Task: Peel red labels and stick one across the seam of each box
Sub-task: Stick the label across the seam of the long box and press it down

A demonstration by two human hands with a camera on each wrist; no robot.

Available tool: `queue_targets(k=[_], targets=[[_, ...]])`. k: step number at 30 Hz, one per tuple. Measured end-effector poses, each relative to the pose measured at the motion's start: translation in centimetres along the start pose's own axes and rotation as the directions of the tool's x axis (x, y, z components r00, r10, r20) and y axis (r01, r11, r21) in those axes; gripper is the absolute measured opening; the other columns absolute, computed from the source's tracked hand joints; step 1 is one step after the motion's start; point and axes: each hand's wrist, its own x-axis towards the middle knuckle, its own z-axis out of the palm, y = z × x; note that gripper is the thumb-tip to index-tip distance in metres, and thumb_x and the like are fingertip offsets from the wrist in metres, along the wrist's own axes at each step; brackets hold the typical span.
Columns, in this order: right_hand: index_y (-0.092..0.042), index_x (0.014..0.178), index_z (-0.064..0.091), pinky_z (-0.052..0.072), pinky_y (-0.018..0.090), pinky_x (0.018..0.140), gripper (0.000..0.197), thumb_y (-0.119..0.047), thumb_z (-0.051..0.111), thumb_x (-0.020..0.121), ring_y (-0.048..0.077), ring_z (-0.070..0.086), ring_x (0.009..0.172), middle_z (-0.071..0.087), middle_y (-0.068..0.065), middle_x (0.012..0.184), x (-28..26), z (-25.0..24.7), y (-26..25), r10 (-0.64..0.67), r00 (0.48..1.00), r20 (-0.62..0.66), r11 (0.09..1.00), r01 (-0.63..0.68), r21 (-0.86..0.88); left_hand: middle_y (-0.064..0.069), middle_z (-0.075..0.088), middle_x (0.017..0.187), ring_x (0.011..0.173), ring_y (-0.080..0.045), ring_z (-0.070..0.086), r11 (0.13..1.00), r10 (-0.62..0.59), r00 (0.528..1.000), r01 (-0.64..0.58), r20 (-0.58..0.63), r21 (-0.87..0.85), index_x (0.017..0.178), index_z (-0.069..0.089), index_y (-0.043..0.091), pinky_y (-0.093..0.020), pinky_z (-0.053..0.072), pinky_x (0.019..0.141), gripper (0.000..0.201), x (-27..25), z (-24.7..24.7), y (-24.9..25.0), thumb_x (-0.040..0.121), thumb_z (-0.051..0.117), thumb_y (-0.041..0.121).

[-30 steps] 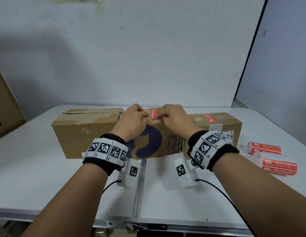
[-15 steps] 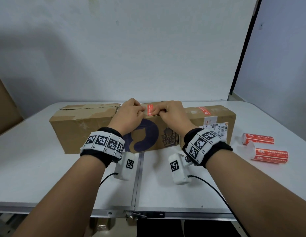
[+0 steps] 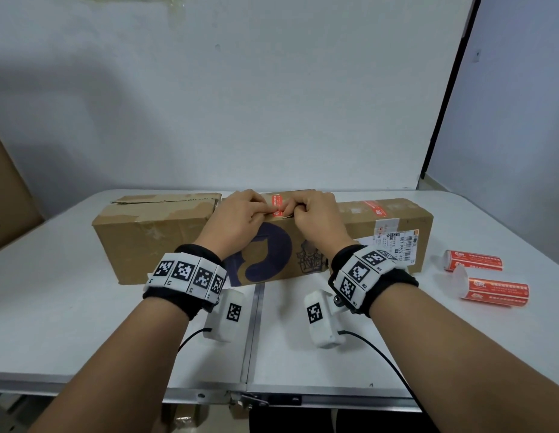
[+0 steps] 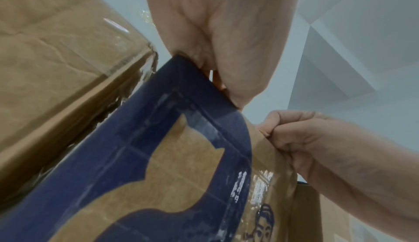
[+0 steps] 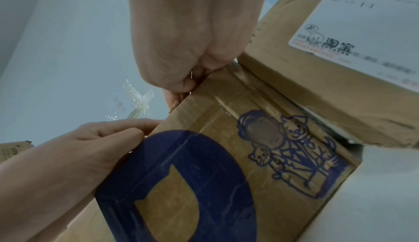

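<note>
Three cardboard boxes stand in a row on the white table (image 3: pixel 53 314). The middle box (image 3: pixel 272 254) has a blue print on its front. A red label (image 3: pixel 277 205) lies across its top near the front edge. My left hand (image 3: pixel 265 211) holds the label's left side with curled fingers, and my right hand (image 3: pixel 295 211) pinches its right side. The wrist views show my left hand (image 4: pixel 224 86) and my right hand (image 5: pixel 188 79) at the box's top edge; the label is hidden there. The right box (image 3: pixel 365 226) carries a red label (image 3: pixel 373 208) on top. The left box (image 3: pixel 153 239) shows no label.
Two red rolls of labels (image 3: pixel 473 260) (image 3: pixel 497 292) lie on the table right of the boxes. A large brown carton (image 3: pixel 6 195) stands at the left edge. A white wall rises right behind the boxes. A metal seam (image 3: pixel 251 332) splits the table.
The red label has come down from between my hands onto the middle box's top. Both hands have settled lower on the box edge.
</note>
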Motion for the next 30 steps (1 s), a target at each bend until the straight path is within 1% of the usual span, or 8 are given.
queue_targets(k=[3, 6, 9, 12, 15, 23, 28, 30], targets=[[-0.009, 0.065, 0.071, 0.039, 0.018, 0.056, 0.035, 0.006, 0.041, 0.075, 0.005, 0.05, 0.054, 0.076, 0.006, 0.083, 0.1, 0.0, -0.1, 0.02, 1.0, 0.005, 1.0, -0.02, -0.003, 0.002, 0.06, 0.118, 0.109, -0.016, 0.054, 1.0, 0.009, 1.0, -0.009, -0.009, -0.001, 0.116, 0.068, 0.025, -0.02, 0.034, 0.087, 0.039, -0.4, 0.0, -0.1, 0.092, 0.042, 0.01], [-0.009, 0.064, 0.072, 0.049, 0.026, 0.063, 0.035, 0.006, 0.041, 0.074, 0.015, 0.06, 0.064, 0.076, 0.006, 0.081, 0.1, 0.0, -0.2, 0.033, 0.999, 0.004, 0.999, -0.033, 0.001, 0.002, 0.062, 0.119, 0.111, -0.017, 0.053, 0.999, 0.023, 0.999, -0.022, -0.036, 0.029, 0.116, 0.069, 0.025, -0.02, 0.033, 0.09, 0.039, -0.8, 0.2, 0.1, 0.092, 0.043, 0.009], [-0.011, 0.062, 0.07, 0.056, 0.034, 0.074, 0.036, 0.006, 0.041, 0.073, 0.022, 0.067, 0.077, 0.075, 0.006, 0.079, 0.0, 0.1, -0.1, 0.033, 0.999, -0.003, 0.999, -0.033, 0.011, 0.002, 0.064, 0.118, 0.112, -0.019, 0.054, 0.998, 0.044, 0.997, -0.041, -0.062, 0.05, 0.113, 0.07, 0.023, -0.024, 0.036, 0.092, 0.037, -0.9, 0.4, 0.3, 0.091, 0.045, 0.007], [-0.01, 0.062, 0.07, 0.056, 0.039, 0.078, 0.034, 0.004, 0.041, 0.071, 0.024, 0.068, 0.08, 0.074, 0.006, 0.077, 0.1, 0.2, 0.0, 0.014, 1.0, -0.002, 1.0, -0.014, 0.015, 0.002, 0.067, 0.114, 0.109, -0.019, 0.057, 0.999, 0.04, 0.992, -0.038, -0.118, 0.02, 0.107, 0.073, 0.021, -0.03, 0.044, 0.092, 0.035, -1.0, 0.6, 0.4, 0.088, 0.049, 0.004], [-0.009, 0.065, 0.071, 0.055, 0.04, 0.078, 0.033, 0.004, 0.042, 0.072, 0.024, 0.068, 0.081, 0.075, 0.008, 0.078, 0.0, 0.1, 0.1, 0.011, 1.0, -0.005, 1.0, -0.011, 0.011, 0.003, 0.069, 0.11, 0.105, -0.018, 0.059, 0.995, -0.026, 0.987, 0.01, -0.159, -0.096, 0.1, 0.076, 0.02, -0.034, 0.047, 0.093, 0.033, -1.2, 0.7, 0.7, 0.086, 0.052, 0.002], [-0.009, 0.065, 0.071, 0.055, 0.04, 0.082, 0.033, 0.005, 0.042, 0.07, 0.025, 0.068, 0.086, 0.076, 0.008, 0.082, -0.1, 0.0, 0.4, -0.019, 1.0, -0.003, 0.999, 0.019, 0.027, 0.001, 0.075, 0.092, 0.089, -0.018, 0.067, 0.978, -0.092, 0.972, 0.048, -0.214, -0.201, 0.082, 0.077, 0.013, -0.037, 0.054, 0.082, 0.031, -1.7, 0.1, 1.4, 0.081, 0.05, -0.003], [-0.007, 0.07, 0.074, 0.053, 0.038, 0.089, 0.036, 0.008, 0.042, 0.075, 0.025, 0.068, 0.093, 0.076, 0.01, 0.089, 0.1, -0.9, 0.3, 0.005, 0.999, 0.046, 0.998, -0.008, 0.067, -0.001, 0.073, 0.078, 0.079, -0.025, 0.067, 0.902, -0.276, 0.949, 0.202, -0.15, -0.383, 0.057, 0.063, 0.026, -0.041, 0.055, 0.077, 0.039, -1.1, -0.3, 1.8, 0.074, 0.042, -0.003], [-0.008, 0.062, 0.069, 0.054, 0.039, 0.09, 0.037, 0.01, 0.039, 0.074, 0.025, 0.069, 0.095, 0.076, 0.012, 0.089, 0.1, -1.4, 0.2, 0.018, 0.998, 0.067, 0.993, -0.026, 0.112, -0.002, 0.073, 0.077, 0.077, -0.022, 0.066, 0.888, -0.312, 0.941, 0.238, -0.135, -0.393, 0.057, 0.062, 0.026, -0.035, 0.054, 0.071, 0.04, -0.8, -0.6, 2.1, 0.075, 0.042, -0.003]])
